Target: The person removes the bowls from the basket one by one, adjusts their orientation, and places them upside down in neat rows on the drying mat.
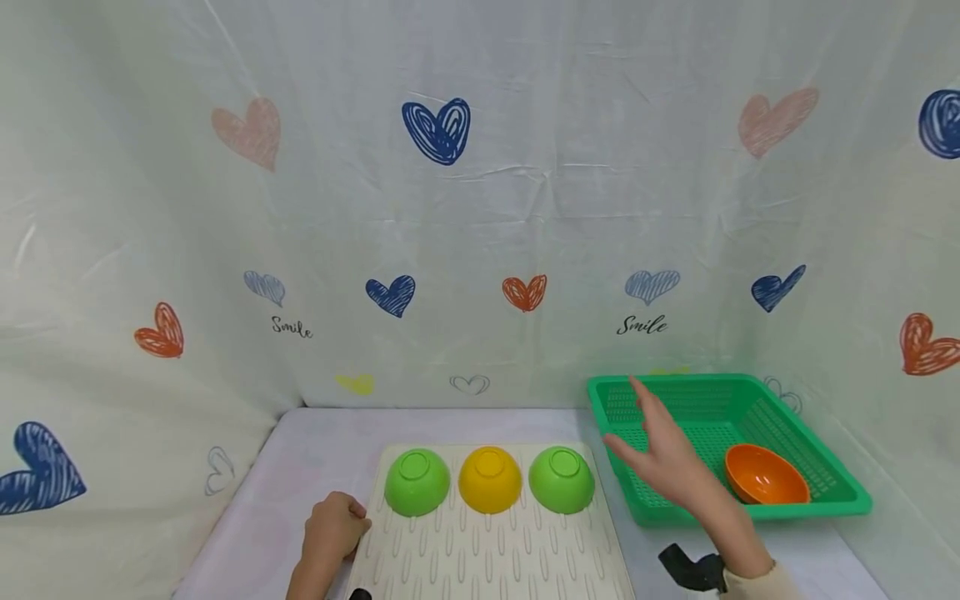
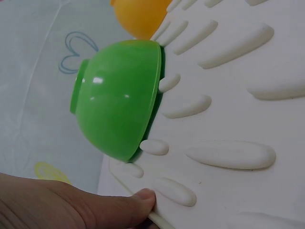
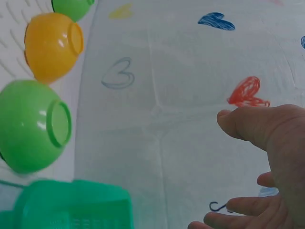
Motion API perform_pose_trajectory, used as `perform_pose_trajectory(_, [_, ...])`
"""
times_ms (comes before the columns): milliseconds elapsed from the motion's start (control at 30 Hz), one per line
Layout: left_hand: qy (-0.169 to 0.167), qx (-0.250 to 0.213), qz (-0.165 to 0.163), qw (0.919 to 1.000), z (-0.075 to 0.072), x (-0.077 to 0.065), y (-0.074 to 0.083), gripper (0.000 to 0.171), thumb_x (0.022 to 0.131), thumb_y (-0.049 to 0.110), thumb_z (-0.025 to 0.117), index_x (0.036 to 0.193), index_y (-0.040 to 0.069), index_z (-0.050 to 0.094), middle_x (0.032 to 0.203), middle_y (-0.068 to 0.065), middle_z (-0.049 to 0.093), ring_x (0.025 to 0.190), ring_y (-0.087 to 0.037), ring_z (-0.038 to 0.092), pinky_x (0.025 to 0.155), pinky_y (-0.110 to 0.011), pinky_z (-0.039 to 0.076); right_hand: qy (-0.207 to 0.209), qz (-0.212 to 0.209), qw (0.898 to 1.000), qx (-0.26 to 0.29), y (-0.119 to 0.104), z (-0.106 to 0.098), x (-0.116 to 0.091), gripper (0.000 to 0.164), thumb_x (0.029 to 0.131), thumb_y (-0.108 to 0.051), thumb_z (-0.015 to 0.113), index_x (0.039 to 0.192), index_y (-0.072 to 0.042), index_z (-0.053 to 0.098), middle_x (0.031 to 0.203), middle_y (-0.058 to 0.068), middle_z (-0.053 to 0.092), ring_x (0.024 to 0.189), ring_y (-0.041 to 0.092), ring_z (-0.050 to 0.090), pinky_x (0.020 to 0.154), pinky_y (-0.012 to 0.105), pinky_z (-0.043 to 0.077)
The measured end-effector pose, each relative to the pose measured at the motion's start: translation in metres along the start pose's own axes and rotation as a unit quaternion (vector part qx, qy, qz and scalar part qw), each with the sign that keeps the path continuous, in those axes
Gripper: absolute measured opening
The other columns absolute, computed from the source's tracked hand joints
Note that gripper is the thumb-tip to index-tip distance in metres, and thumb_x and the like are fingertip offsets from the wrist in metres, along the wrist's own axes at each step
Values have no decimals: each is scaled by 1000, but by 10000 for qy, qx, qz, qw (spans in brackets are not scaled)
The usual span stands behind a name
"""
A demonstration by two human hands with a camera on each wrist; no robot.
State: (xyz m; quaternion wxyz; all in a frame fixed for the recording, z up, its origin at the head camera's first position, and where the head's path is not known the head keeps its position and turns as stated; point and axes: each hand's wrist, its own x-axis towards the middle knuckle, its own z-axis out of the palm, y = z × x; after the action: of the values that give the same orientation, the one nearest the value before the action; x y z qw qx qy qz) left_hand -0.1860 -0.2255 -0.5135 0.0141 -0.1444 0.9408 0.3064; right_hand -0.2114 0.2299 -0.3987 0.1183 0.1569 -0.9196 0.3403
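My left hand [image 1: 334, 527] grips the left edge of a white ridged drying mat [image 1: 495, 554]; in the left wrist view its thumb [image 2: 143, 198] lies on the rim, the other fingers mostly hidden beneath. Along the mat's far end, bottoms up, sit a green bowl [image 1: 417, 483] at left, a yellow bowl [image 1: 490, 481] in the middle and another green bowl [image 1: 562, 481] at right. With fingers spread and nothing in it, my right hand [image 1: 667, 458] overlaps the left part of a green plastic basket [image 1: 855, 500] in the head view. An orange bowl [image 1: 767, 475] lies tilted in that basket.
A white table [image 1: 300, 454] carries the mat and basket. Behind and at both sides hangs a pale curtain [image 1: 480, 233] printed with hearts. The basket's left rim stands close to the mat's right edge. A black strap [image 1: 692, 571] is at my right wrist.
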Motion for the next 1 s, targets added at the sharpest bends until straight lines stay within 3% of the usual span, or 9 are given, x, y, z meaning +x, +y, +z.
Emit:
perform_pose_trajectory(200, [54,-47,-1,10000,2,1,0,10,83,3,79,81,-1,70,66,-3,65,47,-14,59,47,-30,49,-97,215,9994,-265,21,-38,17,96,99,-34,70,163,3,9,161,37,24,128,60,48,98,70,48])
perform_pose_trajectory(467, [45,-102,-53,9999,4,3,-1,11,82,2,79,81,-1,69,67,-4,65,48,-14,59,47,-29,50,-675,558,9938,-684,70,-69,38,104,99,-40,69,160,11,2,158,46,17,139,67,26,105,79,31])
perform_pose_trajectory(700, [124,-123,-84,9998,4,3,-4,12,81,1,80,79,-1,69,68,-5,65,46,-13,59,43,-28,50,-1479,1044,9789,-951,128,-85,41,111,97,-42,69,151,24,-1,149,56,16,130,72,29,100,79,37])
perform_pose_trajectory(1000, [126,-178,-29,9998,5,1,-1,11,81,1,80,79,-1,70,68,-5,65,46,-13,59,45,-28,50,-2057,1719,9571,-1103,188,-99,30,110,98,-49,65,144,32,7,143,60,13,127,75,27,99,78,39])
